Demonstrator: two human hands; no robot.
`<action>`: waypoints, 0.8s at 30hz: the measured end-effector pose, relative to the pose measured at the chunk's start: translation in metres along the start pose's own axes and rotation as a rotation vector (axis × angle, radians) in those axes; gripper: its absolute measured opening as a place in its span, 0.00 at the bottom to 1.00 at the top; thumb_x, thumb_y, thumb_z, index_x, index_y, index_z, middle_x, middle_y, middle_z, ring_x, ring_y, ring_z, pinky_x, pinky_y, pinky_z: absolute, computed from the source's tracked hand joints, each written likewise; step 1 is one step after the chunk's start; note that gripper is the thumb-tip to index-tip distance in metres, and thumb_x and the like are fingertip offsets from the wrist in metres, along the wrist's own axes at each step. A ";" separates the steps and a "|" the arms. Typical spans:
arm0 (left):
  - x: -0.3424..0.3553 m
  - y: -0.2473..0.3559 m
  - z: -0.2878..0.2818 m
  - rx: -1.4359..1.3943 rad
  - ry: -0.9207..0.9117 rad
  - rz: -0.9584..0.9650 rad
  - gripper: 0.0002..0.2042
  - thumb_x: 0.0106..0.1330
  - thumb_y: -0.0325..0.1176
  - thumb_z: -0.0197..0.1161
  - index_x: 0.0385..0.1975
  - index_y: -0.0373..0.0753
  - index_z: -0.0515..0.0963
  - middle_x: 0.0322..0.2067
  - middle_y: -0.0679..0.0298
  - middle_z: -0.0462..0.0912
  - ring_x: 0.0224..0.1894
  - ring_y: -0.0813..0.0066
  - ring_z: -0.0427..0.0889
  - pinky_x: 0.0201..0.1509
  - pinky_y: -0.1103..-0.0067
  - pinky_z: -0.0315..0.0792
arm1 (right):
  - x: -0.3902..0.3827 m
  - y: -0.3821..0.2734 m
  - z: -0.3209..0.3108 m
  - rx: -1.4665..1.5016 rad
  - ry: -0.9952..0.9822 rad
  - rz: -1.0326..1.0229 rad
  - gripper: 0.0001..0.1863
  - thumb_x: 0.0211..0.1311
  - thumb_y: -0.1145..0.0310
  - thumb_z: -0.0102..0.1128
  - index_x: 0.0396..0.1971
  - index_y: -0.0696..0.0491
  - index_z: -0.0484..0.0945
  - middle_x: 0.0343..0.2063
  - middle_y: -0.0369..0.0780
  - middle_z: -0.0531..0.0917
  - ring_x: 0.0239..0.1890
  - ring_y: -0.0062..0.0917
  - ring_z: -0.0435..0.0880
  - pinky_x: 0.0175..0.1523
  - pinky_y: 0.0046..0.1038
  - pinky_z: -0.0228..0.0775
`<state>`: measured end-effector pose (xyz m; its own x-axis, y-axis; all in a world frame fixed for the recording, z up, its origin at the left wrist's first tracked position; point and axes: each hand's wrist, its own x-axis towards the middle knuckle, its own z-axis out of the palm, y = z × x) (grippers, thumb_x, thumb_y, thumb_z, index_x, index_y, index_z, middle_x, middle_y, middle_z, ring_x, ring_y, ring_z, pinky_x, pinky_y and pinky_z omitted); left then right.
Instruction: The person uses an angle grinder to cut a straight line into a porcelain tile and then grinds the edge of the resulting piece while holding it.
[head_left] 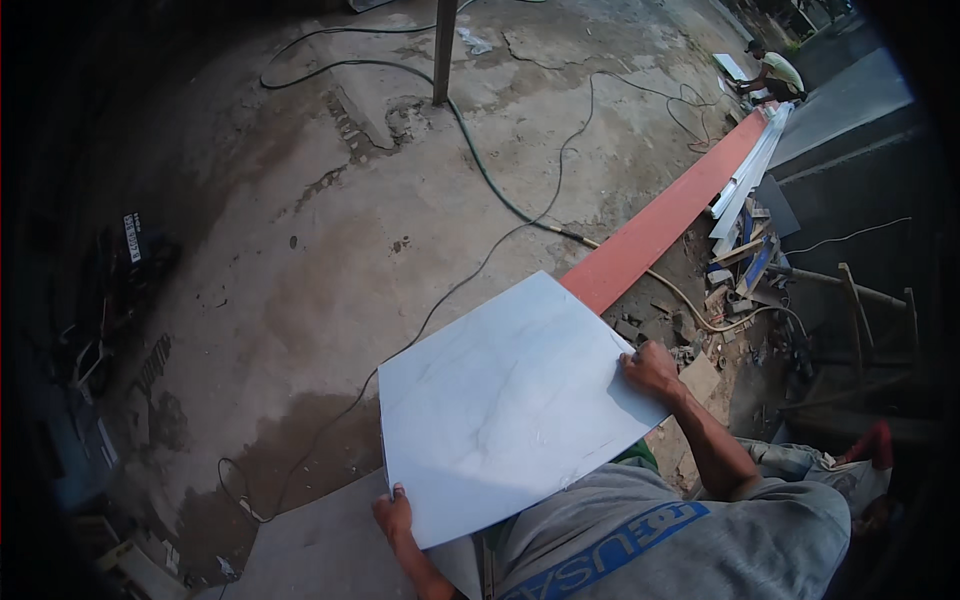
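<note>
A large white tile (505, 405) with faint grey veins is held out in front of my body. My left hand (394, 512) grips its near left edge, with the thumb on top. At the right edge my right hand (652, 368) is closed around the rim, fingers partly hidden under it. The tile covers the near end of a long red plank (665, 215) that stretches away to the far right. Beneath the tile's lower left side, part of a grey-brown board (315, 545) shows.
A green hose (480, 165) and a thin dark cable (480, 262) wind over the concrete floor. A post (444, 55) stands ahead. Wood scraps (745, 255) lie beside the plank on the right. One person (775, 75) crouches far off; another (850, 475) is close at right.
</note>
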<state>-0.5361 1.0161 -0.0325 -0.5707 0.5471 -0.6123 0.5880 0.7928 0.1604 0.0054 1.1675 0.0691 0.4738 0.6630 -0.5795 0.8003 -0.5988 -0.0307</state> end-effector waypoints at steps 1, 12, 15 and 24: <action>0.009 0.006 -0.012 -0.025 -0.019 -0.047 0.26 0.73 0.47 0.65 0.34 0.20 0.85 0.33 0.34 0.88 0.41 0.41 0.90 0.53 0.57 0.78 | 0.001 -0.010 -0.004 0.023 -0.004 0.013 0.26 0.65 0.52 0.68 0.27 0.66 0.86 0.29 0.59 0.87 0.36 0.52 0.91 0.45 0.48 0.81; 0.102 0.253 -0.090 0.143 0.015 0.185 0.25 0.71 0.44 0.65 0.30 0.19 0.84 0.32 0.34 0.87 0.40 0.45 0.91 0.53 0.58 0.79 | 0.106 -0.011 -0.085 0.280 -0.058 0.214 0.28 0.66 0.52 0.65 0.36 0.70 0.87 0.37 0.63 0.88 0.43 0.55 0.91 0.52 0.49 0.82; 0.125 0.351 -0.101 0.172 0.104 0.267 0.25 0.71 0.43 0.65 0.34 0.17 0.83 0.37 0.31 0.87 0.46 0.42 0.91 0.56 0.59 0.79 | 0.170 0.007 -0.107 0.398 -0.061 0.248 0.28 0.66 0.53 0.65 0.40 0.70 0.87 0.40 0.64 0.88 0.46 0.54 0.91 0.55 0.48 0.81; 0.136 0.672 -0.099 0.313 0.025 0.363 0.28 0.73 0.46 0.66 0.50 0.18 0.80 0.54 0.31 0.83 0.58 0.36 0.84 0.65 0.59 0.76 | 0.318 0.039 -0.259 0.571 -0.034 0.316 0.28 0.66 0.54 0.66 0.42 0.70 0.87 0.45 0.63 0.87 0.53 0.56 0.88 0.60 0.47 0.79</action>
<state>-0.2754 1.6499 0.0689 -0.3080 0.7831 -0.5403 0.8941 0.4324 0.1170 0.2825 1.4714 0.0940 0.6347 0.4073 -0.6567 0.2989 -0.9131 -0.2774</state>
